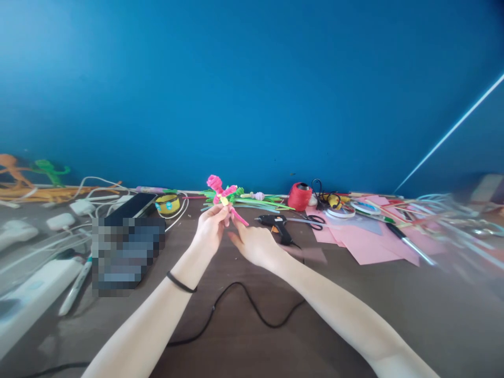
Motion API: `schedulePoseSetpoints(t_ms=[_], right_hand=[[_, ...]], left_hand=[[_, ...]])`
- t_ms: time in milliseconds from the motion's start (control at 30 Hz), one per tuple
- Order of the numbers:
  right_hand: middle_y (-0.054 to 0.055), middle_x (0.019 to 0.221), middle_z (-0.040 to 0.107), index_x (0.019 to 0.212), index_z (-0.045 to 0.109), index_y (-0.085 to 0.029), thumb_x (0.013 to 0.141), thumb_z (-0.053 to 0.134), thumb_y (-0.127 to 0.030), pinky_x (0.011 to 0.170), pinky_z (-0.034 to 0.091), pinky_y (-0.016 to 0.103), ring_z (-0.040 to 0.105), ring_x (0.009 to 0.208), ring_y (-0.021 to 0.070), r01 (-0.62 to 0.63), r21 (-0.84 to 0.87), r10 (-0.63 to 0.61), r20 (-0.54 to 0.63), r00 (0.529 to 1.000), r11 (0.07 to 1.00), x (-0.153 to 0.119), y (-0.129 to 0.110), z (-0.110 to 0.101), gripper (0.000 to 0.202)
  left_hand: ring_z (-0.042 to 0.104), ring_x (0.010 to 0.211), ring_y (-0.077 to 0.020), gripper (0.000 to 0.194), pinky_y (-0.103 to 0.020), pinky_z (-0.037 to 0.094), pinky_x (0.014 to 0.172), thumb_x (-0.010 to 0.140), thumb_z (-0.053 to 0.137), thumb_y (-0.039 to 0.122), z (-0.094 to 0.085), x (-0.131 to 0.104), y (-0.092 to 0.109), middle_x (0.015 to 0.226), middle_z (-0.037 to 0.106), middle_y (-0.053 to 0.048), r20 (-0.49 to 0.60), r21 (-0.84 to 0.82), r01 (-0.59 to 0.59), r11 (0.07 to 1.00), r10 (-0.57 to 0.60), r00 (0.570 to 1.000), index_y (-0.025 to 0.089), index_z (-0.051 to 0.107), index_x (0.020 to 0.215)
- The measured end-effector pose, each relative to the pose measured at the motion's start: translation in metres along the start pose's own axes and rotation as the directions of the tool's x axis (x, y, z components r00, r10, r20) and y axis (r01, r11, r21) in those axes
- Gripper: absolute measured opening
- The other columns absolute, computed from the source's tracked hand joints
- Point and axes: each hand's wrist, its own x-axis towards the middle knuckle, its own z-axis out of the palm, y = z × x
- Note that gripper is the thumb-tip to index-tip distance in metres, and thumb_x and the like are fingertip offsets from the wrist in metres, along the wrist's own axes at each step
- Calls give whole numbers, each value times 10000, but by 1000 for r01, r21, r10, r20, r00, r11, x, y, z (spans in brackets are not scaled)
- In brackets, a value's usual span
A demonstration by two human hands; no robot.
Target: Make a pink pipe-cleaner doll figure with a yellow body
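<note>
Above the middle of the table I hold up a pink pipe-cleaner figure point(216, 184) with a round coiled head and a bit of yellow at its middle. My left hand point(212, 223) pinches it from below, fingers closed. On the figure's lower right side, my right hand point(254, 241) has its fingers closed on a pink limb point(239, 217) that slants down to the right. My fingers hide the figure's lower part. Just behind it lie green pipe cleaners point(260, 202) along the wall.
Right of my hands lie a black glue gun point(279, 226), scissors point(315, 223), a red spool point(299, 197) and pink paper sheets point(370, 244). At left are a pixelated phone point(128, 257), yellow tape point(167, 205), white cables and a power strip point(37, 299). A black cord point(236, 283) crosses the table's front.
</note>
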Motion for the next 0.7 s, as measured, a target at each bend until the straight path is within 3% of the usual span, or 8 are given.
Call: schedulePoseSetpoints(t_ms=[100, 200, 367, 500, 700], right_hand=[[142, 859, 662, 1283, 304, -154, 880, 282, -328, 614, 437, 342, 639, 705, 262, 5, -41, -4, 24, 1000, 999, -6, -8, -5, 440], [133, 834, 662, 1247, 338, -154, 884, 256, -267, 595, 429, 324, 638, 672, 246, 42, -27, -42, 11, 999, 999, -9, -12, -11, 389], [101, 789, 657, 1173, 440, -186, 903, 232, -279, 581, 389, 294, 618, 651, 224, 98, 38, -96, -59, 994, 994, -7, -5, -20, 354], [51, 765, 643, 1070, 548, -209, 916, 229, -358, 609, 366, 249, 582, 660, 169, 160, 251, -110, -202, 973, 955, -2, 10, -24, 385], [21, 776, 604, 912, 621, -173, 903, 309, -318, 663, 358, 214, 536, 715, 123, 274, 564, -54, -375, 925, 779, 9, 28, -24, 344]], left_hand=[[392, 456, -66, 92, -228, 316, 495, 613, 635, 213, -1, -1, -2, 471, 444, 33, -41, 65, -62, 996, 64, 997, 135, 588, 599], [410, 495, -70, 134, -222, 320, 506, 591, 658, 241, 0, -2, -4, 534, 503, 22, -110, 167, -100, 981, 119, 987, 130, 620, 655], [474, 577, -100, 185, -230, 351, 542, 563, 670, 267, 1, -2, -6, 662, 581, -11, -167, 296, -135, 946, 190, 967, 126, 636, 679], [444, 526, -85, 174, -221, 322, 503, 573, 663, 265, 1, -2, -5, 609, 562, 0, -150, 324, -141, 935, 198, 969, 125, 636, 673], [364, 454, -69, 177, -220, 255, 461, 600, 643, 289, 6, -6, 0, 459, 464, 33, -109, 348, -119, 930, 166, 980, 121, 623, 651]])
